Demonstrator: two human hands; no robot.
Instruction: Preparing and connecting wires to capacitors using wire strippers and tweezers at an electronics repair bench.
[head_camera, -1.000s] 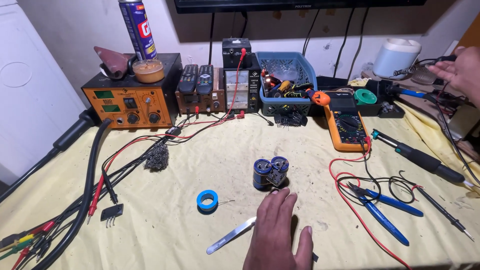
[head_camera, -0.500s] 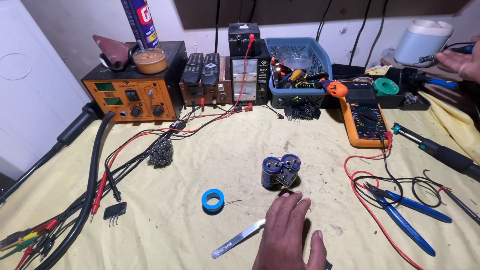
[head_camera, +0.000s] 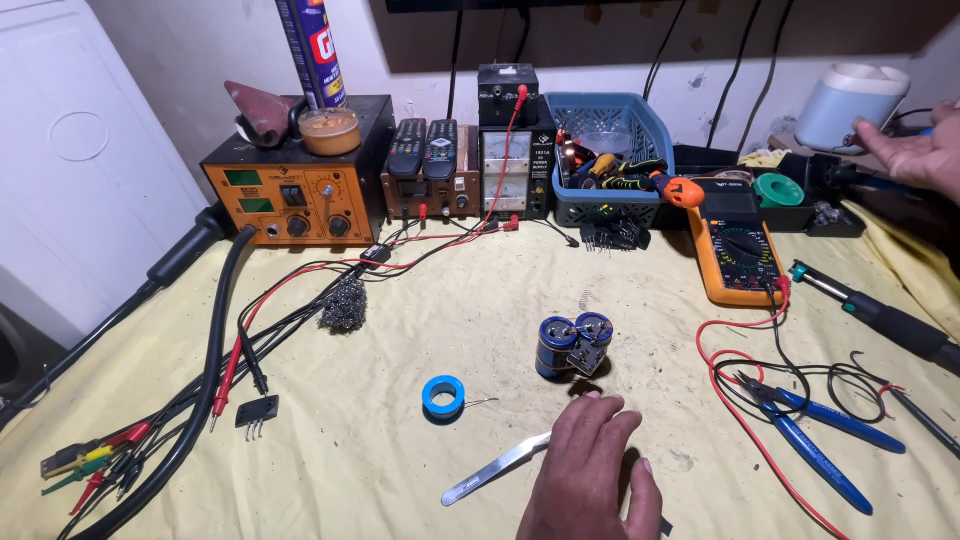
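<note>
My left hand (head_camera: 592, 470) lies palm down on the yellow cloth at the near edge, fingers loosely together, covering one end of the metal tweezers (head_camera: 490, 472). Just beyond its fingertips is a pair of blue capacitors (head_camera: 572, 345) joined side by side. A blue tape roll (head_camera: 443, 396) lies to the left of the hand. My right hand (head_camera: 915, 152) hovers at the far right with its fingers spread, next to a white cylindrical container (head_camera: 850, 100), holding nothing.
An orange soldering station (head_camera: 295, 190), a power supply with meters (head_camera: 513, 170) and a blue basket of parts (head_camera: 610, 150) line the back wall. An orange multimeter (head_camera: 738, 250), blue pliers (head_camera: 820, 445), a soldering iron (head_camera: 880, 315) and test leads (head_camera: 200, 400) lie around.
My view has shifted slightly, so everything sits lower in view. The right hand has moved a little inward beside the white container. The left hand stays over the tweezers.
</note>
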